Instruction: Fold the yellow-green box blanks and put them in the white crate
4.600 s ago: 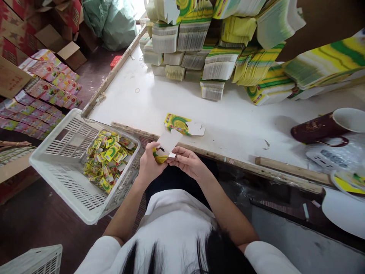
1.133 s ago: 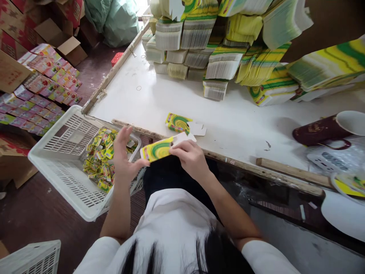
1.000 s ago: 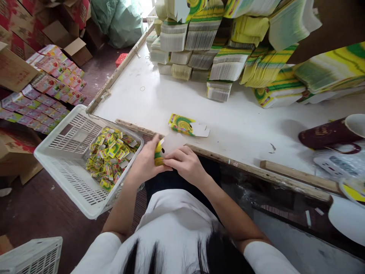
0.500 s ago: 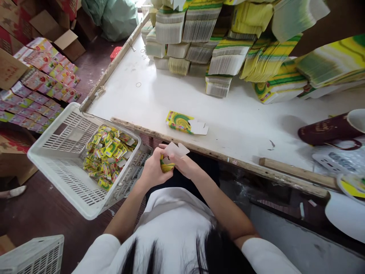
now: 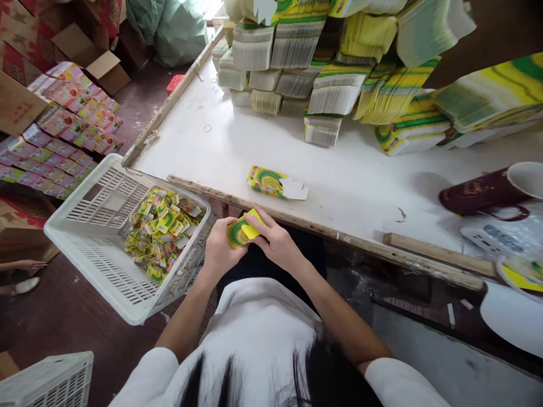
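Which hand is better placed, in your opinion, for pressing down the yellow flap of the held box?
Probably the right hand: its fingers are at the yellow flap, while the left hand grips the box by its other end.

White wood-edged table: stacked flat yellow-green cardboard cartons at back; single open-flapped yellow-green carton near front edge. Before that edge: yellow-green cardboard box, between left hand and right hand. Left: white slotted plastic basket containing small yellow-green packets.
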Action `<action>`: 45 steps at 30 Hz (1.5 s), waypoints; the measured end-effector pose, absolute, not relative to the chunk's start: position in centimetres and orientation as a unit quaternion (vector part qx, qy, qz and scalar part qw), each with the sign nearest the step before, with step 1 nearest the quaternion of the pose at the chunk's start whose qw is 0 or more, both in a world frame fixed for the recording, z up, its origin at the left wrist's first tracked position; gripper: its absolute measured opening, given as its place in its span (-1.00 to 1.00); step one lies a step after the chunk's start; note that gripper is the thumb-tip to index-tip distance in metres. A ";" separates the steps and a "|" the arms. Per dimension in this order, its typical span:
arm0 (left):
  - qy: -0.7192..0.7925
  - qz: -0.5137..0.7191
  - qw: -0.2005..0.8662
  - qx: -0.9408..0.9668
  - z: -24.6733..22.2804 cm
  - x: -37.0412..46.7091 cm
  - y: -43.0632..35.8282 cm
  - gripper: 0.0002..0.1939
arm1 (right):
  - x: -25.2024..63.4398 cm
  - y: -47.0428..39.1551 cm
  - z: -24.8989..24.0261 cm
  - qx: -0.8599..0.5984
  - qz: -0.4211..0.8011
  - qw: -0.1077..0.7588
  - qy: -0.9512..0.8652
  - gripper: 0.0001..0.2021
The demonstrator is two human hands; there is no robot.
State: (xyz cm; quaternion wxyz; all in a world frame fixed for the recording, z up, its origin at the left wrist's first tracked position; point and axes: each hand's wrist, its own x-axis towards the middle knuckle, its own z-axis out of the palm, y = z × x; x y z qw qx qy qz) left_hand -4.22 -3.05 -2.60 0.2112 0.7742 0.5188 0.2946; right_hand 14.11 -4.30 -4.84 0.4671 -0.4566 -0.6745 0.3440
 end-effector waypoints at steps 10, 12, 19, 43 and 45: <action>0.475 0.283 0.186 0.812 -0.7 -4.7 -1.4 -0.47 | 16.0 -2.6 -3.8 -0.426 0.350 0.442 -0.708 -0.65; 0.478 0.293 0.172 0.810 -0.7 -4.6 -1.2 -0.48 | 15.1 -2.5 -4.1 -0.454 0.336 0.467 -0.681 -0.63; 0.490 0.307 0.200 0.791 -1.1 -5.6 -0.8 -0.49 | 15.4 -1.4 -4.0 -0.389 0.364 0.430 -0.729 -0.75; 0.544 0.465 0.583 0.385 -3.0 -5.0 -1.0 -0.39 | 16.2 -2.3 -3.8 -0.444 0.249 0.447 -0.735 -0.81; 0.541 0.488 0.585 0.355 -2.9 -4.7 -0.9 -0.37 | 16.2 -2.4 -3.6 -0.430 0.256 0.440 -0.746 -0.82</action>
